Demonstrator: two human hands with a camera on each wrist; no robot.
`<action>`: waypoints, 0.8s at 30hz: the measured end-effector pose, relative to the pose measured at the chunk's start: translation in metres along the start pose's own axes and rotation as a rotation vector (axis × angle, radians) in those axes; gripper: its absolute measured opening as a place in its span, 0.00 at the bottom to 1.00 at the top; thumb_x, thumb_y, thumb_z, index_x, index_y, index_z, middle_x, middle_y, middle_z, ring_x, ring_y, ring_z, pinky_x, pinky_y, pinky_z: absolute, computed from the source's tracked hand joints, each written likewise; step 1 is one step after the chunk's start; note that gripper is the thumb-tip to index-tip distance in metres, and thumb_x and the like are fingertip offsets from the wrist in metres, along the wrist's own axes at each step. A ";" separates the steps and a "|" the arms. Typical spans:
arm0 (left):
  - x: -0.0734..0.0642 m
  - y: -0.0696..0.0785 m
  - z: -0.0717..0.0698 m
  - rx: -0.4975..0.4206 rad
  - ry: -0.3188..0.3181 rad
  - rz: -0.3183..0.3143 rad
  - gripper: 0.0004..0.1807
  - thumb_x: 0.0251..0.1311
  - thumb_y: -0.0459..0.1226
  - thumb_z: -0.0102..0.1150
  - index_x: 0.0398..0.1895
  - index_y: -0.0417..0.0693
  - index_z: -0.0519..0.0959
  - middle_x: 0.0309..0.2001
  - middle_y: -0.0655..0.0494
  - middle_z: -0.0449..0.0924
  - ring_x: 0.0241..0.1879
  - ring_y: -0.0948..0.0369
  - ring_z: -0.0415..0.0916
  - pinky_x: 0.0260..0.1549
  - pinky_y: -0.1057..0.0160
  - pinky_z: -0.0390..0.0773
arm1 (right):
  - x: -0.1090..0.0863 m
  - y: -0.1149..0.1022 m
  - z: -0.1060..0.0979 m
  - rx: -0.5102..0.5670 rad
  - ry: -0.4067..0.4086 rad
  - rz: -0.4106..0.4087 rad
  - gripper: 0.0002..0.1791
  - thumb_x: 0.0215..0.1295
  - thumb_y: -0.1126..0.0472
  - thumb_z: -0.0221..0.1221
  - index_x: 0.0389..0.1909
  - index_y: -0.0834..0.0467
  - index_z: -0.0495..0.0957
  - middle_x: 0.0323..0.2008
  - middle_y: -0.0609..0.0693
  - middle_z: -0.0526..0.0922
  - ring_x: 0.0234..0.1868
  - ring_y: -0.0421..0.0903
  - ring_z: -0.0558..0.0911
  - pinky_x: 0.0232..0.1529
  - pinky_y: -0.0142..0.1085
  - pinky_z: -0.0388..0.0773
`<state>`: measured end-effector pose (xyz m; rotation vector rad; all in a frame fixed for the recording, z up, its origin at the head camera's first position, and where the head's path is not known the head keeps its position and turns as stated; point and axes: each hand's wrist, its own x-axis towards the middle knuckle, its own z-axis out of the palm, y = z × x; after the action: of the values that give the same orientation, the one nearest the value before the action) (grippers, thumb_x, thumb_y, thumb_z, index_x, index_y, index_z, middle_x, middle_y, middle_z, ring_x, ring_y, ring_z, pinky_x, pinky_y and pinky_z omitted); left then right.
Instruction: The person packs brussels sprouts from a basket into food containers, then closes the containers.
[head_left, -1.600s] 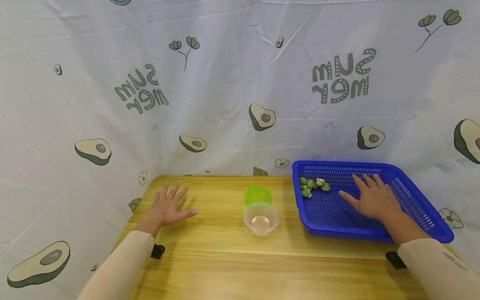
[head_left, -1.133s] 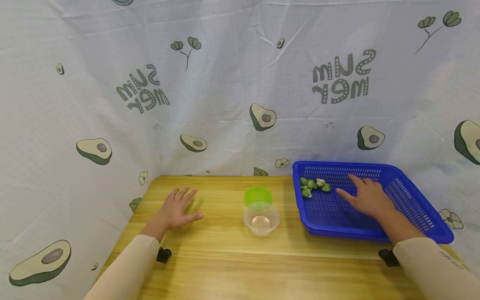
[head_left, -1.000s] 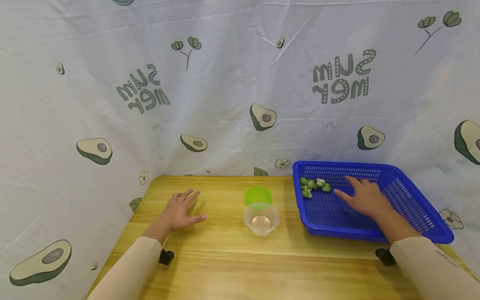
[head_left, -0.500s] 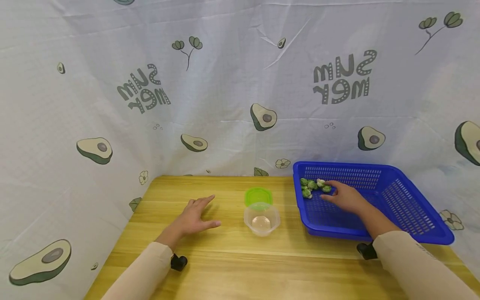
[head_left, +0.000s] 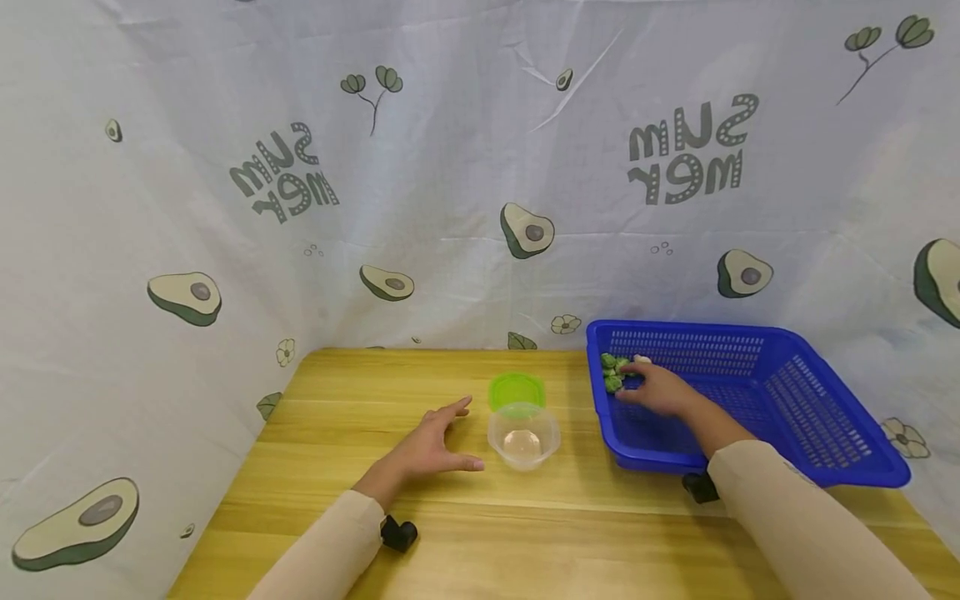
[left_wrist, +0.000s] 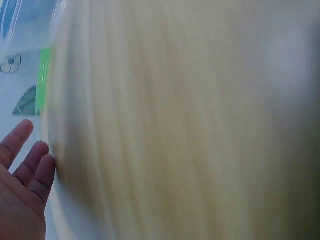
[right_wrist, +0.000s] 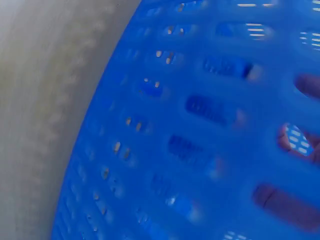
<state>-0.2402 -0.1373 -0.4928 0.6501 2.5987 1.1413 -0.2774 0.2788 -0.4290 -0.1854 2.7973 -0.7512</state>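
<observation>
At the centre of the frame, the left hand is spread beside a clear bowl on the tabletop, a green lid just above it. Right of centre, the right hand reaches over sprouts in the blue basket's left end; whether it pinches one, I cannot tell.

On the white cloth we can read the word "summer" two times, in gray letters. Both the left word and the right word face backward, like in a mirror, with "sum" on top and "mer" under it. The left word leans more.
</observation>
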 end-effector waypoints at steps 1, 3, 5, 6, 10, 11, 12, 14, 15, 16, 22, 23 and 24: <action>0.002 0.002 0.003 -0.017 -0.004 0.006 0.61 0.49 0.59 0.77 0.82 0.60 0.52 0.75 0.53 0.66 0.72 0.47 0.63 0.69 0.38 0.65 | 0.001 -0.001 0.001 0.002 -0.002 0.002 0.34 0.70 0.55 0.62 0.70 0.71 0.66 0.71 0.79 0.61 0.69 0.78 0.64 0.64 0.68 0.67; 0.005 0.007 0.009 -0.052 -0.013 0.015 0.61 0.48 0.57 0.78 0.82 0.60 0.52 0.75 0.53 0.66 0.72 0.46 0.64 0.70 0.39 0.66 | 0.003 -0.001 0.002 -0.001 -0.003 -0.003 0.33 0.70 0.56 0.62 0.69 0.71 0.67 0.70 0.79 0.62 0.69 0.78 0.64 0.64 0.68 0.68; 0.007 0.011 0.014 -0.089 -0.020 0.022 0.61 0.48 0.56 0.78 0.83 0.59 0.51 0.75 0.54 0.66 0.72 0.45 0.65 0.70 0.40 0.66 | 0.004 0.000 0.004 -0.011 -0.002 -0.008 0.32 0.70 0.57 0.62 0.68 0.71 0.67 0.68 0.78 0.65 0.67 0.78 0.67 0.63 0.67 0.69; 0.009 0.013 0.016 -0.109 -0.022 0.025 0.61 0.49 0.55 0.79 0.83 0.59 0.51 0.75 0.54 0.66 0.72 0.44 0.65 0.70 0.40 0.67 | 0.005 0.000 0.005 -0.017 -0.001 -0.012 0.32 0.69 0.58 0.62 0.68 0.71 0.68 0.67 0.78 0.67 0.67 0.77 0.68 0.62 0.67 0.69; 0.014 0.022 0.027 -0.168 -0.025 0.037 0.63 0.47 0.51 0.81 0.83 0.57 0.51 0.72 0.53 0.67 0.69 0.47 0.69 0.69 0.41 0.68 | 0.012 0.003 0.008 -0.042 -0.001 -0.028 0.31 0.69 0.59 0.62 0.68 0.71 0.68 0.65 0.76 0.72 0.64 0.76 0.71 0.61 0.66 0.71; 0.015 0.024 0.029 -0.175 -0.021 0.038 0.63 0.46 0.51 0.82 0.83 0.58 0.51 0.71 0.53 0.68 0.68 0.48 0.70 0.69 0.41 0.68 | 0.013 0.003 0.009 -0.045 0.001 -0.033 0.31 0.69 0.59 0.62 0.68 0.71 0.68 0.64 0.76 0.72 0.64 0.75 0.72 0.61 0.65 0.71; 0.016 0.026 0.032 -0.179 -0.018 0.040 0.64 0.45 0.50 0.82 0.83 0.57 0.51 0.70 0.52 0.69 0.67 0.49 0.70 0.68 0.41 0.68 | 0.016 0.004 0.009 -0.050 0.004 -0.040 0.32 0.68 0.59 0.63 0.68 0.71 0.67 0.64 0.76 0.72 0.64 0.75 0.72 0.60 0.65 0.71; 0.019 0.028 0.039 -0.176 -0.002 0.043 0.65 0.43 0.50 0.83 0.83 0.57 0.51 0.69 0.50 0.70 0.66 0.51 0.70 0.68 0.41 0.67 | 0.018 0.005 0.011 -0.055 0.010 -0.038 0.33 0.68 0.58 0.63 0.68 0.71 0.66 0.64 0.76 0.72 0.64 0.75 0.72 0.61 0.65 0.71; 0.021 0.029 0.042 -0.169 0.011 0.042 0.66 0.42 0.50 0.84 0.83 0.57 0.51 0.69 0.50 0.70 0.66 0.52 0.69 0.68 0.41 0.67 | 0.019 0.005 0.012 -0.056 0.012 -0.034 0.34 0.68 0.58 0.63 0.69 0.71 0.65 0.64 0.76 0.72 0.64 0.75 0.72 0.61 0.65 0.71; 0.022 0.029 0.045 -0.162 0.026 0.038 0.67 0.41 0.51 0.84 0.83 0.57 0.51 0.69 0.49 0.70 0.66 0.52 0.68 0.68 0.41 0.67 | 0.020 0.006 0.013 -0.057 0.012 -0.031 0.35 0.68 0.58 0.63 0.69 0.71 0.65 0.64 0.76 0.72 0.64 0.75 0.72 0.61 0.65 0.71; 0.025 0.032 0.061 -0.148 0.124 0.005 0.68 0.38 0.52 0.85 0.82 0.57 0.52 0.71 0.47 0.68 0.68 0.50 0.66 0.67 0.42 0.69 | 0.023 0.009 0.020 -0.059 0.057 -0.028 0.31 0.69 0.58 0.62 0.66 0.71 0.67 0.62 0.76 0.74 0.62 0.75 0.74 0.61 0.64 0.71; 0.025 0.032 0.063 -0.144 0.141 0.001 0.67 0.38 0.53 0.85 0.82 0.58 0.53 0.71 0.47 0.68 0.68 0.50 0.67 0.67 0.42 0.69 | 0.023 0.009 0.021 -0.054 0.069 -0.030 0.29 0.69 0.59 0.61 0.65 0.71 0.68 0.62 0.76 0.74 0.62 0.75 0.74 0.61 0.64 0.71; 0.024 0.032 0.065 -0.140 0.157 -0.004 0.67 0.38 0.53 0.85 0.82 0.58 0.54 0.70 0.47 0.69 0.67 0.50 0.67 0.66 0.42 0.70 | 0.023 0.009 0.021 -0.046 0.080 -0.030 0.28 0.70 0.59 0.61 0.64 0.71 0.69 0.62 0.76 0.74 0.62 0.74 0.74 0.62 0.64 0.71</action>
<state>-0.2275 -0.0650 -0.5131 0.5454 2.6135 1.4113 -0.2943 0.2719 -0.4556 -0.2105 2.8949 -0.7172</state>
